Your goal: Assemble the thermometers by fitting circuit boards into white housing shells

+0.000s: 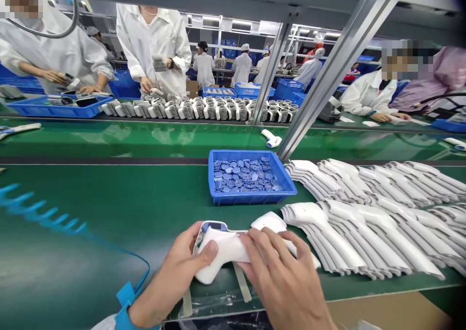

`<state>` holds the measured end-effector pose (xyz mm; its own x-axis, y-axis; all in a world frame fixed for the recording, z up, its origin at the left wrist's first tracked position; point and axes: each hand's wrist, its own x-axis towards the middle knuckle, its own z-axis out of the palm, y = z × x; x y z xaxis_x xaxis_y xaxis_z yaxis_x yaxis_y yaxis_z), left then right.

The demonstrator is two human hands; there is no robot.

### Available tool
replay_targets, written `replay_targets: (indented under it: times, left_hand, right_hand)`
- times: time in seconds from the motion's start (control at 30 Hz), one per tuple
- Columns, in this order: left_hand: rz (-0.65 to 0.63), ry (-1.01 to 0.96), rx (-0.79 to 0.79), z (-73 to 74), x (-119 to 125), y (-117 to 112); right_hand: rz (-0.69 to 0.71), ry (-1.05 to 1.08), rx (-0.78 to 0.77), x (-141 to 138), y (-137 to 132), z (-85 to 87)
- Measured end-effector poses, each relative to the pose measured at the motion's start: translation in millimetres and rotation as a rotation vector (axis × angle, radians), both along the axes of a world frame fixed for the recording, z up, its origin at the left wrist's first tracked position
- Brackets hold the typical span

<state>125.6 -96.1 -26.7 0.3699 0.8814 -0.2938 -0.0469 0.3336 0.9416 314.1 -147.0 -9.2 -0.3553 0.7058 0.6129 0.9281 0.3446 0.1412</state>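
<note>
A white handheld infrared thermometer lies between my hands above the front of the green bench. Its blue-framed display and a strip of green circuitry show at the head end. My left hand is wrapped round that head, thumb pressed on the white shell. Closed over the handle is my right hand, whose fingers hide much of it. A white shell half lies just behind my right fingers. A blue wrist strap circles my left wrist.
A blue tray of small blue round parts stands behind my hands. Stacked white shells fill the right side. A coiled blue cord hangs at left. A metal post rises behind the tray. Co-workers work across the green conveyor.
</note>
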Motion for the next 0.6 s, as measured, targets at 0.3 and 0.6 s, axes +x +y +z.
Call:
replay_targets:
  times: [0.3,0.6]
  left_hand:
    - [-0.044,0.172,0.212,-4.9,-15,0]
    - [-0.16,0.408,0.417,15.8,-10,2]
  right_hand:
    - [0.19,0.403,-0.521,5,19,1.3]
    - [0.099,0.708,-0.359,-81,63,10.1]
